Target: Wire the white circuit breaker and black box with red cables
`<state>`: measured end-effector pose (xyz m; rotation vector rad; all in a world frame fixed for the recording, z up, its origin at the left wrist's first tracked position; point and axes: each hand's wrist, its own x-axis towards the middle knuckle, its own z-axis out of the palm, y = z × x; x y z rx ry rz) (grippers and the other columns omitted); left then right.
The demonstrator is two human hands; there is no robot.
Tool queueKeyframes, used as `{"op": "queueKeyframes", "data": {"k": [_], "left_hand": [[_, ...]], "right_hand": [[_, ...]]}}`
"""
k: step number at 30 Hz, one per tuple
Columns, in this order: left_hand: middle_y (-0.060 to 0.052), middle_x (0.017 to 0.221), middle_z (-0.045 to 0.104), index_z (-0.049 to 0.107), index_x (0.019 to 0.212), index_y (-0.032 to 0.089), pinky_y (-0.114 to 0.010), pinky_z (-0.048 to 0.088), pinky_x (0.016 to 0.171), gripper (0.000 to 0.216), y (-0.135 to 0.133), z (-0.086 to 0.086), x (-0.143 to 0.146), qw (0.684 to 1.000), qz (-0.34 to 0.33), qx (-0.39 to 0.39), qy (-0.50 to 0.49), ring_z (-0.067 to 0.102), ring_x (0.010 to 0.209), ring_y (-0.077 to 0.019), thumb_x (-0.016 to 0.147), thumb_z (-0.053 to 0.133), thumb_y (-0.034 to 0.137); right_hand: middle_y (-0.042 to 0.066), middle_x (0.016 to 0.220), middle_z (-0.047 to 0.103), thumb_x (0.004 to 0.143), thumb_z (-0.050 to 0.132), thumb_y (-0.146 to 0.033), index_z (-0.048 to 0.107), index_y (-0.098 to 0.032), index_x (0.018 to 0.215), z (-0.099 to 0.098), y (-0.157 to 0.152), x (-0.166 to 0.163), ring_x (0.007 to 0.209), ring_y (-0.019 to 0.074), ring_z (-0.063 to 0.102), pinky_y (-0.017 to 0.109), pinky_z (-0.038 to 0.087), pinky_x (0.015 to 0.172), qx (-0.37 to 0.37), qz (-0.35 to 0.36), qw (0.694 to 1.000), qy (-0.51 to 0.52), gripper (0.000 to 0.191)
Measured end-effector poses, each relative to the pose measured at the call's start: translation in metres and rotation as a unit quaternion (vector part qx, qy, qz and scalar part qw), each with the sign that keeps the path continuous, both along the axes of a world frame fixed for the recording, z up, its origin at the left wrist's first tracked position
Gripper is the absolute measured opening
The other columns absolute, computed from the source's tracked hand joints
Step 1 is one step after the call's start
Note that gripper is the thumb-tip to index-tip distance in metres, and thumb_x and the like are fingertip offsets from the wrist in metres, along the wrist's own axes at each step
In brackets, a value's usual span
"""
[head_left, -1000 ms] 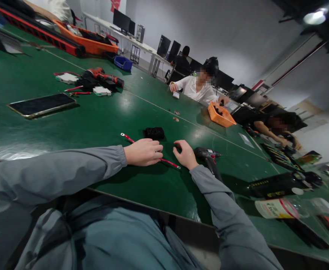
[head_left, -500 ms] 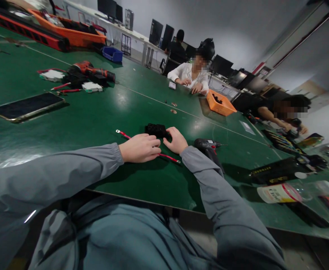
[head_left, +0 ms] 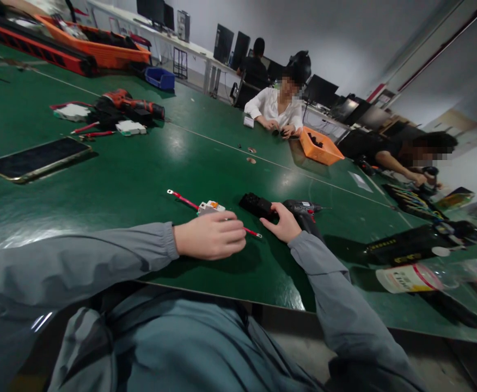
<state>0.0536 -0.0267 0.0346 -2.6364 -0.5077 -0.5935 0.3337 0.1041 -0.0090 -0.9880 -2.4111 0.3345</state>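
A white circuit breaker with an orange part lies on the green table, a short red cable extending from each side. My left hand is just in front of it, covering part of it. Its fingers are curled together; whatever they may hold is hidden. Between the thumb and fingers of my right hand is the near end of a black rectangular block, low over or on the table. Just beyond that hand lies a black cordless drill.
A phone, an orange drill and more breakers lie left. Orange bins and a blue bin stand farther back. A dark bottle and a clear bottle lie right. Two people work across the table.
My right hand has moved right with the black block, away from the breaker. My left hand has drawn slightly toward me, exposing the breaker's top. The red cable ends have hardly moved.
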Motion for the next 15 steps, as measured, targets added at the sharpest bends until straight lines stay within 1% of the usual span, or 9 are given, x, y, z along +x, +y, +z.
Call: {"op": "queueKeyframes", "data": {"k": [1,3,5,7,10,12,15], "left_hand": [[-0.007,0.100,0.069,0.065,0.099,0.023,-0.037,0.043,0.092,0.019,-0.007,-0.001,0.009,0.998,-0.052,-0.018,0.010,0.060,0.096,-0.0191,0.098,0.046,0.027],[-0.005,0.087,0.068,0.063,0.086,0.023,-0.034,0.044,0.079,0.020,-0.018,-0.007,0.031,0.988,-0.137,-0.065,0.023,0.061,0.084,-0.0172,0.097,0.047,0.029],[-0.004,0.075,0.065,0.059,0.075,0.022,-0.035,0.042,0.065,0.027,-0.026,-0.015,0.051,0.976,-0.183,-0.119,0.020,0.059,0.074,-0.0169,0.096,0.049,0.033],[-0.003,0.070,0.065,0.057,0.068,0.022,-0.035,0.040,0.059,0.029,-0.029,-0.023,0.068,0.964,-0.194,-0.183,0.004,0.058,0.068,-0.0162,0.094,0.052,0.034],[0.000,0.069,0.067,0.056,0.065,0.022,-0.035,0.039,0.054,0.026,-0.029,-0.031,0.081,0.951,-0.172,-0.256,-0.011,0.059,0.063,-0.0152,0.089,0.058,0.033],[0.000,0.068,0.067,0.057,0.065,0.022,-0.035,0.037,0.050,0.025,-0.028,-0.032,0.083,0.949,-0.157,-0.273,-0.018,0.059,0.062,-0.0153,0.087,0.061,0.033],[0.001,0.065,0.066,0.058,0.064,0.022,-0.034,0.035,0.048,0.025,-0.025,-0.032,0.084,0.946,-0.163,-0.281,-0.019,0.059,0.060,-0.0151,0.086,0.062,0.034]], "right_hand": [[0.009,0.098,0.062,0.082,0.066,-0.038,0.052,-0.021,0.096,0.000,0.000,-0.001,0.089,0.0255,0.060,0.043,0.051,0.081,-0.001,-0.001,1.000,-0.001,0.027],[0.008,0.095,0.061,0.081,0.066,-0.039,0.051,-0.021,0.093,0.000,0.002,-0.004,0.087,0.0251,0.059,0.042,0.051,0.081,-0.001,-0.009,1.000,-0.002,0.027],[0.007,0.092,0.060,0.080,0.067,-0.040,0.049,-0.022,0.089,-0.001,0.004,-0.007,0.084,0.0247,0.058,0.042,0.050,0.079,0.000,-0.028,1.000,-0.001,0.028],[0.006,0.089,0.058,0.078,0.068,-0.042,0.046,-0.023,0.086,-0.002,0.004,-0.008,0.082,0.0244,0.058,0.041,0.050,0.077,-0.003,-0.058,0.998,-0.001,0.030],[0.006,0.091,0.059,0.077,0.069,-0.043,0.044,-0.023,0.089,-0.005,0.005,-0.007,0.083,0.0249,0.058,0.041,0.050,0.077,-0.013,-0.091,0.996,0.002,0.034],[0.007,0.096,0.060,0.076,0.070,-0.042,0.045,-0.022,0.096,-0.005,0.004,-0.006,0.087,0.0253,0.059,0.042,0.050,0.080,-0.026,-0.098,0.995,0.010,0.038],[0.008,0.102,0.060,0.077,0.071,-0.042,0.044,-0.021,0.105,-0.004,0.006,-0.006,0.090,0.0248,0.061,0.041,0.051,0.082,-0.043,-0.100,0.994,0.019,0.044]]}}
